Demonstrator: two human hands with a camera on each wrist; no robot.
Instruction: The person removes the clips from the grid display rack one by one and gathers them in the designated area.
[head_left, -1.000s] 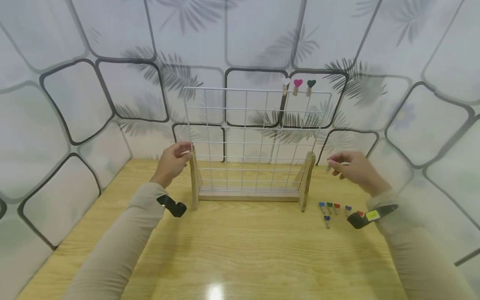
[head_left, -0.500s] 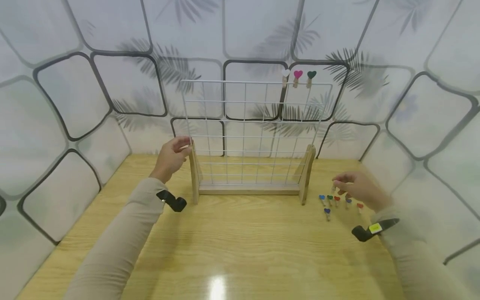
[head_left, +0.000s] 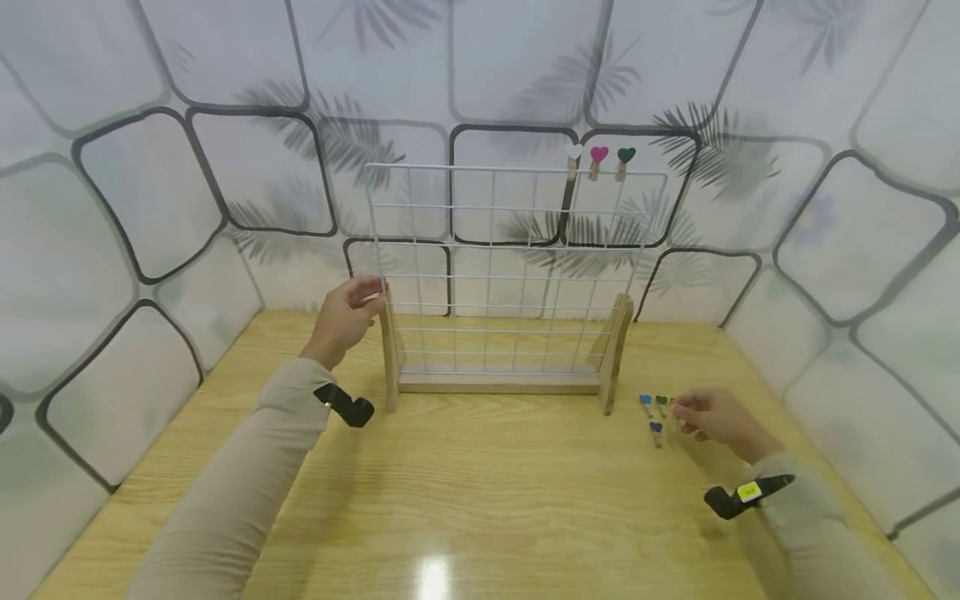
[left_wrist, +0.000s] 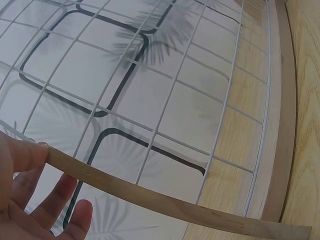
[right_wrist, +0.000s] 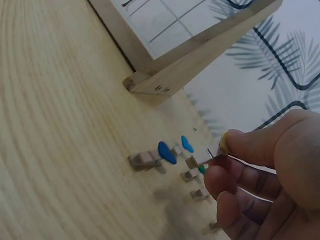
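A white wire grid rack [head_left: 510, 250] stands in a wooden base on the table. My left hand [head_left: 347, 321] grips the top of its left wooden post [head_left: 388, 350]. In the left wrist view the thumb lies on the post [left_wrist: 150, 197] and the left hand [left_wrist: 30, 200] has its fingers behind it. My right hand [head_left: 712, 414] is low on the table among small heart-topped pegs [head_left: 647, 402]. In the right wrist view the right hand [right_wrist: 220, 160] pinches one little peg [right_wrist: 196, 161] between thumb and forefinger. Two blue-heart pegs [right_wrist: 167, 152] lie just beside it.
Three pegs [head_left: 598, 158], white, pink and dark green, are clipped on the grid's top right edge. The rack's right foot [right_wrist: 200, 55] stands close to the loose pegs. The wooden tabletop [head_left: 480, 500] is walled in by a patterned screen on three sides.
My right hand has come down from beside the rack's right post to the loose pegs on the table. The left hand has stayed on the left post.
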